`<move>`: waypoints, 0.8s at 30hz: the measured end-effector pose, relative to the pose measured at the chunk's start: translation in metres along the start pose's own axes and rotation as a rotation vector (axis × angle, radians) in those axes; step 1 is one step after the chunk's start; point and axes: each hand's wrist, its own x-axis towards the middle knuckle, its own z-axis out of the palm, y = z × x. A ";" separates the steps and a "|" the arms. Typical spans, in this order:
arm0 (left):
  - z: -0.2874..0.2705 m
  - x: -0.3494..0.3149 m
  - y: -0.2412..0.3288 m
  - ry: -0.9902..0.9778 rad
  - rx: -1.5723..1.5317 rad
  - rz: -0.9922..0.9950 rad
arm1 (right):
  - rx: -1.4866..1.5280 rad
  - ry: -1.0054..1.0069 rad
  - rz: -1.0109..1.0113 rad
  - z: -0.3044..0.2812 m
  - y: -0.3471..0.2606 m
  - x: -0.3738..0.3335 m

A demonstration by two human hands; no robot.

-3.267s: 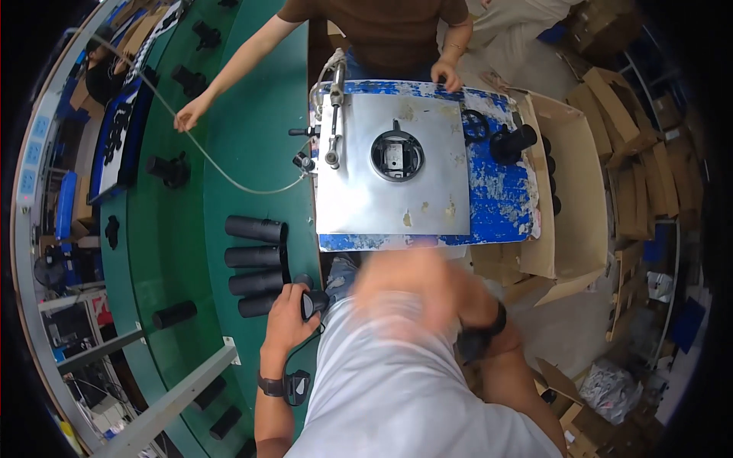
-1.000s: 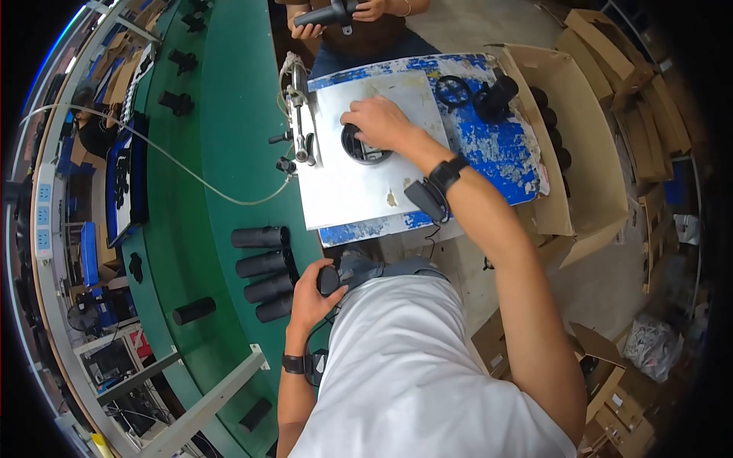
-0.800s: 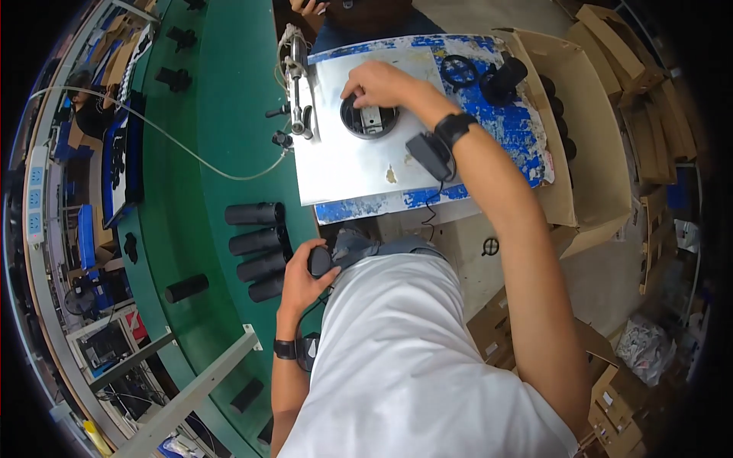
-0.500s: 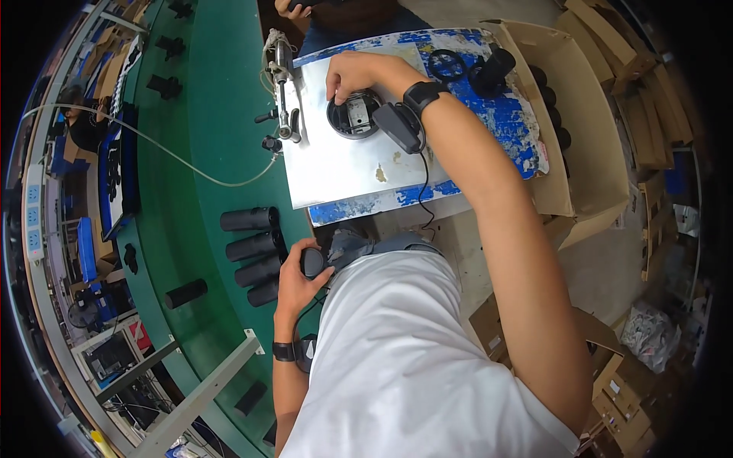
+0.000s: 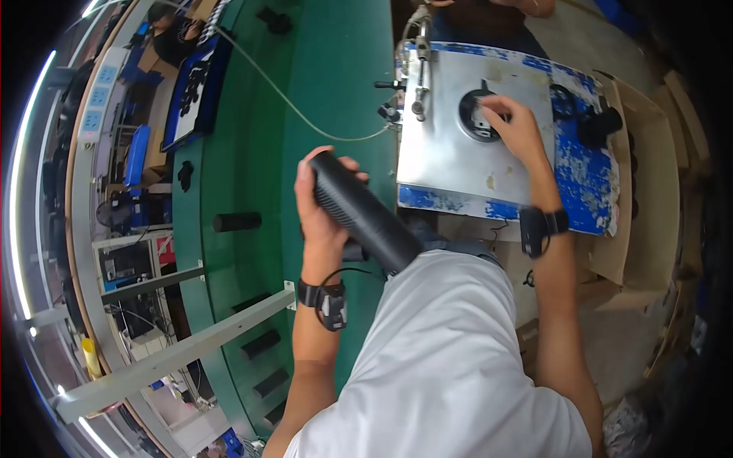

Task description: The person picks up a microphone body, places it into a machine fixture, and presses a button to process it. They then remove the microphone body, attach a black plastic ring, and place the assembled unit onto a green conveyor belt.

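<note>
I saw the left hand curled in a grip just left of the frame's centre, the left forearm rising beneath it, while the right arm extended upward, the right hand at upper right, fingers bent leftward.

Left of me: one long green bench, smooth-topped; one pale metal bar slanting across it. Beyond: one upright strip with blue sockets; one blue bin; one lit tube, bright white. Before me: one table, blue paint flaking. Right of me: one open carton beside the table; dull grey floor.
</note>
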 end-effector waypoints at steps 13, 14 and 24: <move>0.038 0.019 -0.010 -0.236 -0.466 -0.116 | 1.377 -0.991 0.572 0.063 -0.128 -0.103; 0.041 0.020 -0.011 -0.274 -0.494 -0.103 | 1.375 -0.994 0.573 0.066 -0.129 -0.103; 0.036 0.015 -0.016 -0.299 -0.325 -0.012 | 1.277 -0.959 0.562 0.074 -0.150 -0.110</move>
